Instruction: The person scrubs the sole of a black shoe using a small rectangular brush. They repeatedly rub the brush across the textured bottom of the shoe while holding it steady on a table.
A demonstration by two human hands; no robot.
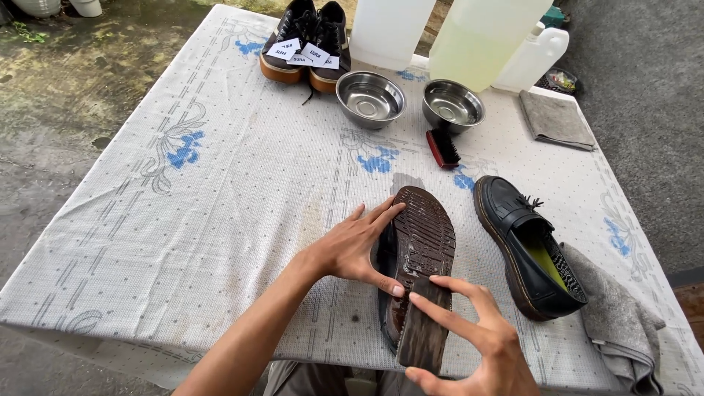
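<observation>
Upturned shoe (419,242) lies sole-up at the near middle of the table (220,220), heel toward the person, on its side edge. Left hand (359,246) rests flat against its left flank, fingers spread and apart, thumb pressed on the sole near the heel block. Right hand (480,334) holds the heel end, fingers splayed over the block, thumb underneath; not clenched. Sole looks wet and dark, with grit apparently remaining in the tread, so cleaning seems partway; the red-backed brush (443,149) lies unused farther back. Its mate, a black tasselled loafer (524,246), stands upright just to the right, heel on a grey towel (616,319). Two steel bowls (370,99) sit behind. Beyond them, three translucent plastic jugs (484,37), one holding yellowish liquid. Back left, a pair of black sneakers (308,40) carries small white rectangular paper tags. Folded grey cloth (556,119) at far right.
</observation>
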